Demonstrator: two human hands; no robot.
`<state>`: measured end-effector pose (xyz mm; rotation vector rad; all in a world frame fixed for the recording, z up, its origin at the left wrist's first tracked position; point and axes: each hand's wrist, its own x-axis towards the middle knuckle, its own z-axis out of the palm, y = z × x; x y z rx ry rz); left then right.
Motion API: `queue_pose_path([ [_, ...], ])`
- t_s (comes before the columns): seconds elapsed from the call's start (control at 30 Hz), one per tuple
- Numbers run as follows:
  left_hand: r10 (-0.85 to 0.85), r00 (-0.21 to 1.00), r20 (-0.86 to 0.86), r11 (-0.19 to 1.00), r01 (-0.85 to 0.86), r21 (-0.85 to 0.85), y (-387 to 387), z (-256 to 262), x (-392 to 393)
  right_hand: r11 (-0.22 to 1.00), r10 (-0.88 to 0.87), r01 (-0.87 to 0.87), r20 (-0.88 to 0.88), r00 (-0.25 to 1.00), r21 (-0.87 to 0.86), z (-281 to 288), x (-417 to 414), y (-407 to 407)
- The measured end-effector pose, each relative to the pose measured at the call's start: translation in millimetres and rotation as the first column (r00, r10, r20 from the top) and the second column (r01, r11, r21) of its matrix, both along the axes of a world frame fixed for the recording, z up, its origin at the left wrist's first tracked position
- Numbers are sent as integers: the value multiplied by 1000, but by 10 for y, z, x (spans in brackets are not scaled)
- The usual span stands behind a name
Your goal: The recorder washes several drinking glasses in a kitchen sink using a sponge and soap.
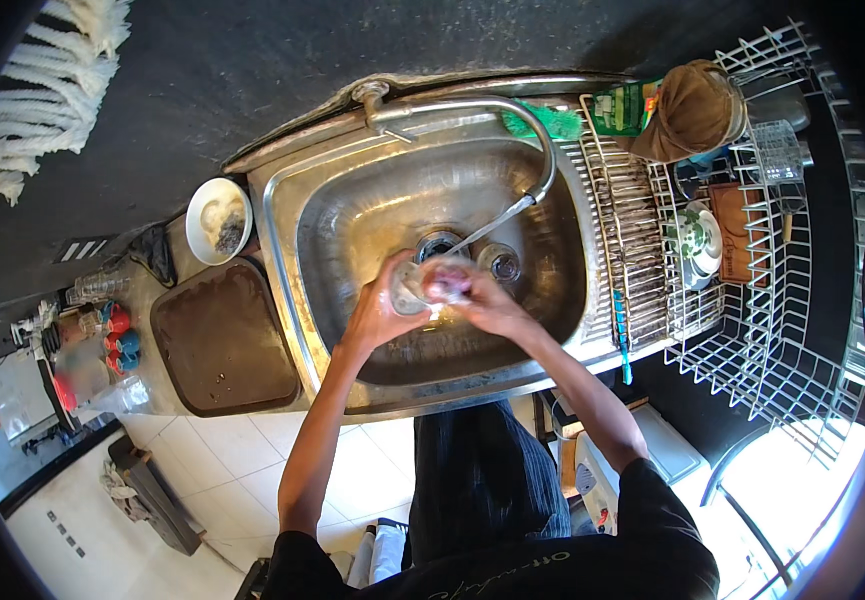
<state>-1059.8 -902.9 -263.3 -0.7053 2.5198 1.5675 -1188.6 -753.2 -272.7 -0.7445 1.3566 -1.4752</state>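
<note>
Over the stainless steel sink (372, 195), my left hand (376, 315) grips a clear drinking glass (406, 289), wet and tilted. Close against the glass's right side is my right hand (488, 300), its fingers around a blurred pink and white thing (447, 282), too smeared to name surely. A second clear glass (502, 262) stands in the basin, right of the drain (440, 244). From the curved metal faucet (477, 105), a thin stream of water (496, 221) runs down behind my hands.
Left of the basin lie a brown tray (226, 337) and a white bowl (220, 221) with food scraps. Coloured mugs (121, 337) stand farther left. A wire dish rack (770, 277) fills the right side, with a blue-handled brush (621, 337) nearby. A green brush (545, 121) rests behind the faucet.
</note>
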Motion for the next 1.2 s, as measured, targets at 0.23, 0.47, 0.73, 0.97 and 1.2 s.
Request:
queue_pose_path([
  [0.23, 682, 726, -88, 617, -507, 602, 446, -394, -52, 904, -403, 409, -575, 712, -126, 95, 378, -109],
  [0.47, 873, 488, 0, 302, -541, 785, 533, -381, -227, 910, -398, 412, -402, 825, -57, 190, 592, -75],
  [0.73, 861, 486, -149, 418, -511, 751, 585, -529, -58, 865, -487, 500, -274, 829, -25, 241, 747, -31],
  [0.97, 757, 620, -208, 583, -495, 644, 722, -183, -115, 779, -623, 627, 138, 770, 20, 246, 555, -141],
  [1.2, 662, 703, -260, 710, -476, 519, 653, 147, -168, 790, -611, 612, 29, 791, -30, 265, 929, 56],
])
